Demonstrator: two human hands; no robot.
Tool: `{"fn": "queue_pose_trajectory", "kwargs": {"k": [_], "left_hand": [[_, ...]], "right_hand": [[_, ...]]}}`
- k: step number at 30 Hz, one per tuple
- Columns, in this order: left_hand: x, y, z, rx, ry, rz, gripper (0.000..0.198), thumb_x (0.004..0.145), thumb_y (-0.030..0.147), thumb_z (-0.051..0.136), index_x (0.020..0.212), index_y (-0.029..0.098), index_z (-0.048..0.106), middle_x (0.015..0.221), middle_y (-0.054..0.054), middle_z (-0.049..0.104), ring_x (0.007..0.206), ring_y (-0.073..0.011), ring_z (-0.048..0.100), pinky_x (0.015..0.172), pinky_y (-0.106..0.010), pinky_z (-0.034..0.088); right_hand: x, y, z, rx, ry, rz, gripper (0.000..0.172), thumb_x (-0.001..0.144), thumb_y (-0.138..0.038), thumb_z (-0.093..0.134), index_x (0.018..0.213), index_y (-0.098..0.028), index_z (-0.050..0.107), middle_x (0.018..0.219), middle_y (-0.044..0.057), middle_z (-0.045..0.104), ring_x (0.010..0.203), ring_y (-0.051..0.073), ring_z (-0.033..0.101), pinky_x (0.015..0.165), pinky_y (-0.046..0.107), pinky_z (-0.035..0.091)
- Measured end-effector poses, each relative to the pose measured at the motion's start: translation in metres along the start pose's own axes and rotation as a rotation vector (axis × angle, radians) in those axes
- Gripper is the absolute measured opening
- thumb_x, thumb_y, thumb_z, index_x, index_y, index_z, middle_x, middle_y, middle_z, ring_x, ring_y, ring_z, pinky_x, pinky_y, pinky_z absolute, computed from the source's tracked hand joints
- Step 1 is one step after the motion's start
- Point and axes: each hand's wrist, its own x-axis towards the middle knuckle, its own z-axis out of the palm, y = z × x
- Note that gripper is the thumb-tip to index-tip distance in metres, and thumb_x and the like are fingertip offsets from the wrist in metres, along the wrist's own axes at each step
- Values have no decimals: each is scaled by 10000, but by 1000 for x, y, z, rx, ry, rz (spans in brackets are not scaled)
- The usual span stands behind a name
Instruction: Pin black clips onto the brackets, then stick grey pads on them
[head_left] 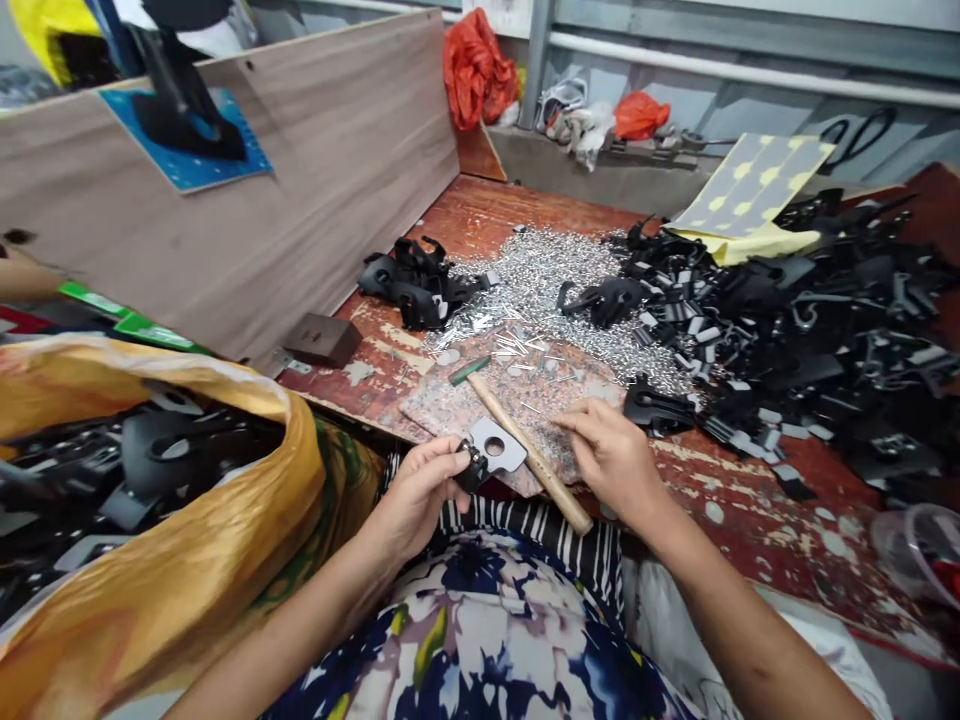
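Note:
My left hand (421, 490) is closed on a small metal bracket with a round hole and a black clip on it (487, 452), held just above the table's near edge. My right hand (611, 452) rests on a speckled stone slab (517, 395), fingers pinched together; what they hold, if anything, is too small to make out. Between my hands lies a hammer with a wooden handle (534, 460), its green-tipped head (469, 371) pointing away from me. Loose small pins lie scattered on the slab.
A heap of small silver pins (547, 280) covers the table's middle. Black clip parts are piled at the right (825, 330) and in a smaller cluster (416, 280) on the left. A yellow sack (225, 520) of black parts stands at my left. A wooden board (300, 190) walls the left side.

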Motion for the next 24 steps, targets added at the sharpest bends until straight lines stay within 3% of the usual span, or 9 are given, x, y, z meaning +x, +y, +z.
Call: {"fn": "queue_pose_trajectory", "kwargs": {"k": [3, 6, 12, 15, 20, 24], "left_hand": [[2, 1, 1, -76, 31, 17, 319, 675, 420, 869, 731, 137, 731, 704, -13, 589, 554, -117, 518, 396, -223, 492], [5, -1, 4, -72, 33, 11, 364, 697, 459, 879, 766, 126, 748, 702, -21, 613, 534, -100, 501, 371, -188, 445], [8, -8, 4, -113, -3, 19, 366, 713, 449, 902, 769, 124, 744, 701, -19, 625, 548, -95, 522, 415, -186, 482], [7, -9, 4, -132, 13, 30, 364, 699, 437, 919, 761, 130, 734, 702, -13, 627, 568, -104, 541, 448, -206, 513], [2, -8, 7, -183, 66, 54, 365, 665, 389, 943, 711, 137, 682, 691, 13, 616, 620, -88, 548, 578, -191, 515], [2, -12, 12, -271, 151, 48, 359, 630, 323, 944, 684, 147, 635, 676, 35, 585, 627, -76, 513, 594, -174, 463]], "right_hand": [[5, -36, -1, 280, 70, -26, 278, 986, -90, 568, 1139, -254, 732, 960, 21, 734, 872, 167, 687, 756, 330, 563], [10, -65, 10, 320, 92, -44, 261, 978, -123, 636, 1196, -253, 697, 915, 2, 747, 836, 158, 692, 765, 332, 577], [17, -69, 28, 303, 87, -46, 143, 985, -144, 628, 1094, -225, 674, 907, 8, 735, 820, 151, 687, 755, 314, 579], [16, -71, 27, 188, 66, -130, 171, 1010, -118, 554, 1103, -219, 657, 901, 27, 722, 823, 166, 661, 766, 331, 571], [13, -89, 33, -258, 58, -444, 215, 1008, -102, 517, 1151, -188, 652, 906, 81, 720, 818, 224, 610, 837, 432, 552], [20, -101, 45, -433, 104, -498, 178, 978, -59, 539, 1028, -157, 678, 762, 59, 657, 704, 211, 540, 796, 422, 538]]}}
